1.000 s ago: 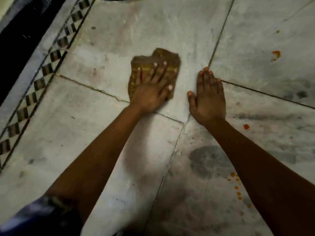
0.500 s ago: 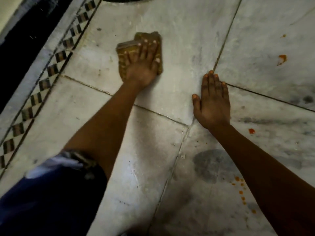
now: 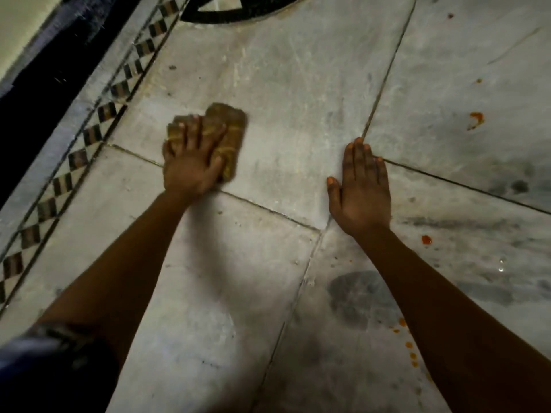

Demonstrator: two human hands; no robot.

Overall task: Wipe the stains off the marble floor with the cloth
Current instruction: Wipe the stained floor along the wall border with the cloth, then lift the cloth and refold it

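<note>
A folded yellow-brown cloth [image 3: 228, 126] lies on the grey marble floor [image 3: 292, 93] left of centre. My left hand [image 3: 190, 162] presses flat on top of it, fingers spread over its near half. My right hand [image 3: 362, 186] rests flat on the bare floor at the crossing of two tile joints, fingers together, holding nothing. Orange-red stains show at the right: a curved smear [image 3: 477, 119], a round drop [image 3: 426, 239] and a trail of small drops [image 3: 410, 350] beside my right forearm. A dark grey smudge [image 3: 357, 296] lies between my arms.
A checkered inlay border [image 3: 89, 135] runs diagonally along the left, with a black strip [image 3: 35, 93] and a wall base beyond it. A black curved inlay [image 3: 238, 10] sits at the top. More dark smudges [image 3: 518, 186] mark the right tiles.
My left hand pushed the cloth away and to the left, then drew it back toward me; it now sits further left than a second ago. My right hand stayed planted.
</note>
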